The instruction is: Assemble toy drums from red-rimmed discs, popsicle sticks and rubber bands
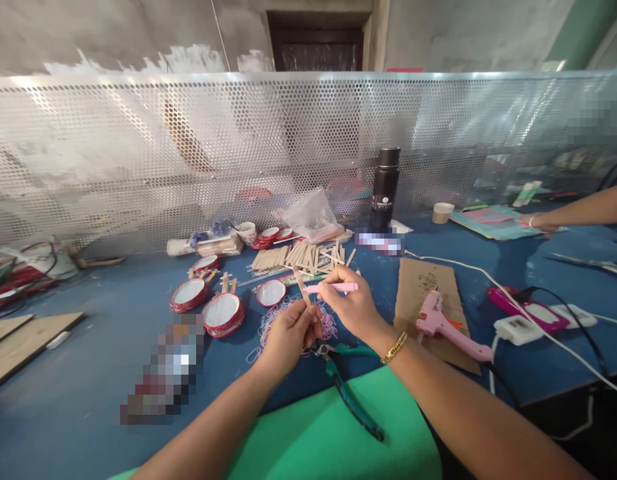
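Observation:
My left hand (287,335) is closed on a wooden craft stick (301,285), which points up and away. My right hand (352,303) pinches a pink marker (345,287), whose tip meets or nearly meets the stick's side. Under the hands lies a pile of coloured rubber bands (265,325). A pair of pliers with teal handles (349,399) rests just below, partly over green material (308,437). Beyond my fingers, more craft sticks (311,257) are heaped. A round white disc with a red rim (271,293) sits left of the held stick.
Several red-rimmed drum-like pieces (222,315) stand to the left. On the right, a pink glue gun (451,327) lies on cardboard (405,293), near a power strip (521,331) and cables. A black bottle (385,190) stands before the perforated metal screen (308,127). Another person's hand (538,223) reaches in far right.

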